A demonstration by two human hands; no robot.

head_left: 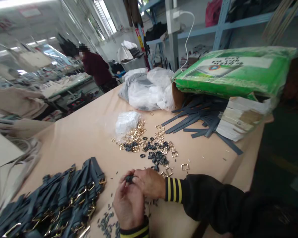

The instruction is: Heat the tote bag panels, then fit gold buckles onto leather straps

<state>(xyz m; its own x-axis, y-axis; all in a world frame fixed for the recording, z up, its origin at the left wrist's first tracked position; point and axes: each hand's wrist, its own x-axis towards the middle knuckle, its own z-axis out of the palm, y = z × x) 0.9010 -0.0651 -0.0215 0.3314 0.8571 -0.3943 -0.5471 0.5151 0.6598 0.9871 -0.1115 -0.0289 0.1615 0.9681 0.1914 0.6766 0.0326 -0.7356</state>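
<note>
My left hand (pixel 129 205) is palm up, its fingers curled round a small dark strap loop (pixel 129 178). From the right, my right hand (pixel 150 182) presses its closed fingertips onto the same loop; part of it is hidden by fingers. Just beyond my hands lies a heap of similar dark loops (pixel 159 158), mixed with gold buckles (pixel 136 136). Left of my hands is a pile of dark straps (pixel 62 191) with gold buckles fitted. Small dark offcut-like bits (pixel 105 223) are scattered beside my left wrist.
A green box (pixel 228 77) stands at the back right, with loose dark strips (pixel 198 114) spilling below it. Plastic bags (pixel 149 89) sit at the back of the tan table (pixel 72 138), and a white bundle (pixel 127 122) lies nearer. Two people are farther off at left.
</note>
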